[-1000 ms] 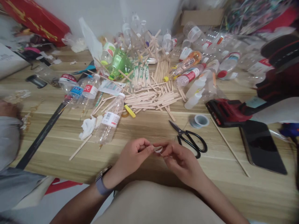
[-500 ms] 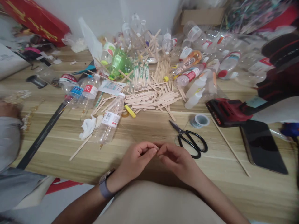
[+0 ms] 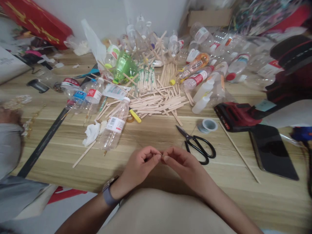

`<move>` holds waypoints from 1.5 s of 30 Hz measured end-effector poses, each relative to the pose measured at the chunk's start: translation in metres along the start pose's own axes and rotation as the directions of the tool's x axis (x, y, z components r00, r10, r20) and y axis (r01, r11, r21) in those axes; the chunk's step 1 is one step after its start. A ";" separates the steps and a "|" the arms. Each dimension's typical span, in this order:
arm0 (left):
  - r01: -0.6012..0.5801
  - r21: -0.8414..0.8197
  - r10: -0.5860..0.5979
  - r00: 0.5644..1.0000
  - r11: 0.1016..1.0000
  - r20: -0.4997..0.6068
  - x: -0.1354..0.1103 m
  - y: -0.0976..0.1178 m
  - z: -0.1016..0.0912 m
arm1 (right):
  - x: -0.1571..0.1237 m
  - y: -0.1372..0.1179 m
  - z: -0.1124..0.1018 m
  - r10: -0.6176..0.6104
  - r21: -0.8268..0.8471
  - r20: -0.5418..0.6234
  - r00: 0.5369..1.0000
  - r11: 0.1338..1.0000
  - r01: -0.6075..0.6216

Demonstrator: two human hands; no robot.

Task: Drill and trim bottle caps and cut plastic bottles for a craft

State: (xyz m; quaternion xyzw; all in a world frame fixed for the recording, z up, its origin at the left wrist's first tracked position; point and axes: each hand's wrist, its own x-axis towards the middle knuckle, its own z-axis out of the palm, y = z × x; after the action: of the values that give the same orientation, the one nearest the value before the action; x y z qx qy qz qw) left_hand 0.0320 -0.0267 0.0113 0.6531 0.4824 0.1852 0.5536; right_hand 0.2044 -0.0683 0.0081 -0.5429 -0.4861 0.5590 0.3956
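My left hand (image 3: 140,166) and my right hand (image 3: 183,164) meet fingertip to fingertip just above the near part of the wooden table (image 3: 151,135). Both hands are curled in a pinch, and whatever lies between the fingertips is too small to make out. A watch is on my left wrist. Black-handled scissors (image 3: 198,145) lie just beyond my right hand. A small roll of tape (image 3: 207,125) sits behind the scissors.
An empty clear bottle (image 3: 114,125) and a crumpled tissue (image 3: 91,133) lie left of centre. A heap of wooden sticks (image 3: 158,100) and several plastic bottles fill the back. A red power tool (image 3: 234,116) and a phone (image 3: 273,151) lie at right. Another person's sleeve (image 3: 9,152) is at the left edge.
A small pale ring-like piece seen between my fingertips one second ago no longer shows. My fingers have closed tighter together and my hands barely shifted.
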 end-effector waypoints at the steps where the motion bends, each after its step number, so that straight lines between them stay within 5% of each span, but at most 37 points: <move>1: 0.014 -0.023 -0.014 1.000 1.000 -0.004 0.000 0.000 0.000 | 0.000 0.001 0.001 -0.005 -0.008 -0.013 1.000 1.000 0.005; 5: -0.003 -0.007 0.002 0.999 1.000 -0.047 -0.001 0.001 -0.001 | 0.001 0.005 0.003 -0.002 0.049 -0.088 0.996 0.999 0.007; 9: -0.137 0.274 0.160 0.985 0.952 -0.064 -0.004 0.001 -0.007 | 0.001 0.008 0.006 -0.001 0.083 -0.127 0.992 0.996 0.011; 15: -0.487 0.553 0.487 0.858 0.676 0.161 -0.004 -0.001 -0.017 | 0.002 0.008 0.008 0.058 0.114 -0.117 0.991 0.993 -0.044; 22: -0.606 0.508 0.547 0.788 0.612 0.282 0.002 0.007 -0.023 | 0.000 0.004 0.008 0.012 0.074 -0.139 0.990 0.997 -0.002; 26: -0.435 0.426 0.409 0.899 0.793 0.156 0.002 0.013 -0.027 | -0.005 0.003 0.006 -0.073 -0.007 -0.223 0.972 0.997 0.073; 29: -0.210 0.179 0.188 0.973 0.961 0.135 0.004 0.014 -0.030 | -0.009 0.004 0.005 -0.098 -0.028 -0.192 0.976 0.995 0.094; 31: -0.047 -0.048 0.054 0.988 0.998 0.144 0.008 0.012 -0.031 | -0.010 0.003 0.005 -0.111 -0.024 -0.159 0.981 0.994 0.109; 37: 0.333 -0.569 -0.265 0.943 0.752 0.202 0.019 0.004 -0.024 | -0.010 0.000 0.008 -0.211 -0.130 -0.186 0.960 0.973 0.189; 45: 0.278 -0.576 -0.210 0.960 0.769 0.184 0.017 0.011 -0.024 | -0.010 -0.001 0.005 -0.293 -0.233 -0.188 0.938 0.941 0.247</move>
State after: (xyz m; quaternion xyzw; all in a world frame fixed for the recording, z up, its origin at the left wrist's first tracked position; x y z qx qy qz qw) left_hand 0.0259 0.0010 0.0241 0.3868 0.4494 0.2179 0.7752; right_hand 0.2001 -0.0780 0.0107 -0.5671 -0.5647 0.3823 0.4619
